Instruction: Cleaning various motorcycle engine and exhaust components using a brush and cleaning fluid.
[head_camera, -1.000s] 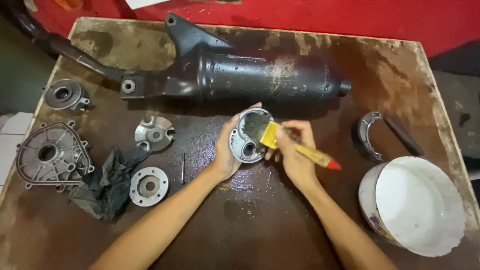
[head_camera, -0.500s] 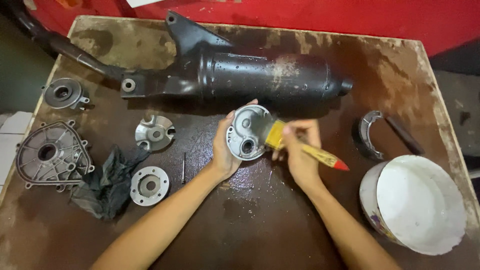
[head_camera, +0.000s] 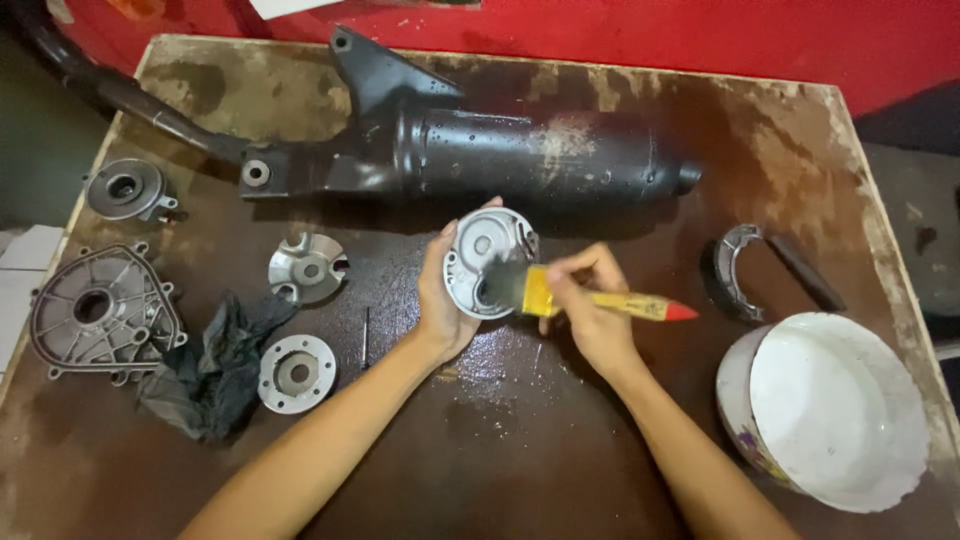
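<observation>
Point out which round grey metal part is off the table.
The round grey metal cover in the left hand, being brushed by the yellow-handled paintbrush. The other metal parts lie on the table.

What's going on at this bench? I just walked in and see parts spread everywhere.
A person is brushing a round metal engine part, held tilted in the left hand, with a yellow-handled paintbrush in the right hand; the bristles are on the part's face. This happens over a wet, stained wooden table. A black exhaust muffler lies behind, other metal parts and a dark rag to the left, and a white bowl to the right.
</observation>
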